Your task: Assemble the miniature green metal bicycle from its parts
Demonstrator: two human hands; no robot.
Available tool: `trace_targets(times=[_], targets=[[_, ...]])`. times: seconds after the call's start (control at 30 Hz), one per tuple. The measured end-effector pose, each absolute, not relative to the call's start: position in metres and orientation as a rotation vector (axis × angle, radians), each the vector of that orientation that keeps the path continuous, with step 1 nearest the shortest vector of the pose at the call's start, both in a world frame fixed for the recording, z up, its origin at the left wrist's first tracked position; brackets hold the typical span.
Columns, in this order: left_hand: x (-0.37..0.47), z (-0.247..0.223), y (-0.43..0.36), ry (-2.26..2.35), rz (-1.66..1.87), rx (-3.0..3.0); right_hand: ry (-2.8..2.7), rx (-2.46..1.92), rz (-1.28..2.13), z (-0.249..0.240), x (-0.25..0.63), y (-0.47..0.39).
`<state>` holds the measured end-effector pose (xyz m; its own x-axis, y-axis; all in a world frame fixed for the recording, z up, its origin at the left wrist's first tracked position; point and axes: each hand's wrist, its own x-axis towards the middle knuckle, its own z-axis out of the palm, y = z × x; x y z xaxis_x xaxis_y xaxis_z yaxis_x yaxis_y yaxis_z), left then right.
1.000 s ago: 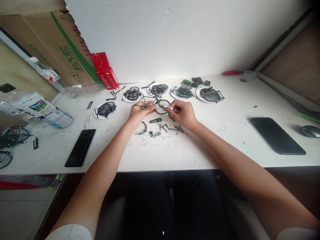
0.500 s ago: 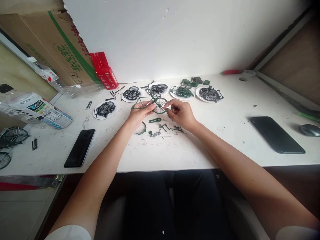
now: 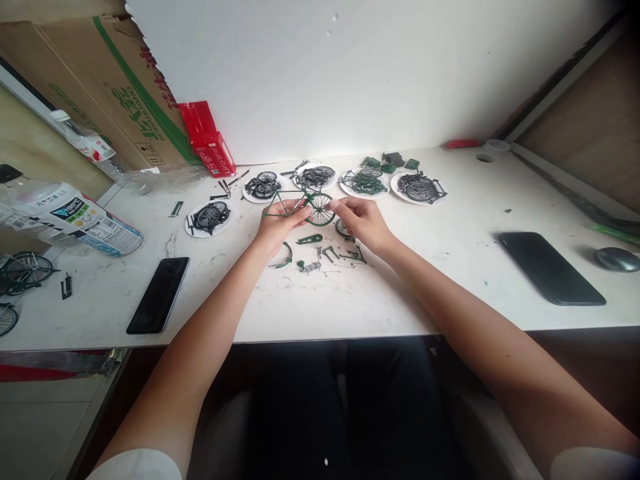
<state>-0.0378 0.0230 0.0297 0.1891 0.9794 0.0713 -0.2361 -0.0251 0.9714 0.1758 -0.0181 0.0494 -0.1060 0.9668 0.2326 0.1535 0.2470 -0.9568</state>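
My left hand (image 3: pixel 286 223) is closed around a small green model bicycle (image 3: pixel 293 197), holding it upright above the table. One spoked wheel (image 3: pixel 320 209) sits at the bicycle's right end; no wheel shows at its left end. My right hand (image 3: pixel 361 220) pinches the right rim of this wheel between thumb and fingers. Another small wheel (image 3: pixel 344 229) lies partly hidden below the right hand. Under the hands lie a green chain-guard-like part (image 3: pixel 310 239), a curved green strip (image 3: pixel 286 255), a tiny green saddle-like piece (image 3: pixel 301 265) and several other thin parts (image 3: pixel 330 254).
White plates of model bicycle parts stand behind the hands, including a green set (image 3: pixel 369 183) and a dark set (image 3: pixel 419 189). A phone (image 3: pixel 159 295) lies left, a black pad (image 3: pixel 550 268) right. Bottles (image 3: pixel 93 217), a red box (image 3: pixel 213 147) and a cardboard box (image 3: pixel 107 93) stand left.
The thin, white-tipped thing in my right hand no longer shows. My right fingers have shifted onto the wheel's rim. The wheel below that hand has come into sight.
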Motion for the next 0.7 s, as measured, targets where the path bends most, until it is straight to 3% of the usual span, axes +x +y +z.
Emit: trace_targets(times=[0.7], targets=[[-0.046, 0.044, 0.021, 0.755, 1.059, 1.15, -1.458, -1.124, 0.92, 0.04, 0.178, -0.012]])
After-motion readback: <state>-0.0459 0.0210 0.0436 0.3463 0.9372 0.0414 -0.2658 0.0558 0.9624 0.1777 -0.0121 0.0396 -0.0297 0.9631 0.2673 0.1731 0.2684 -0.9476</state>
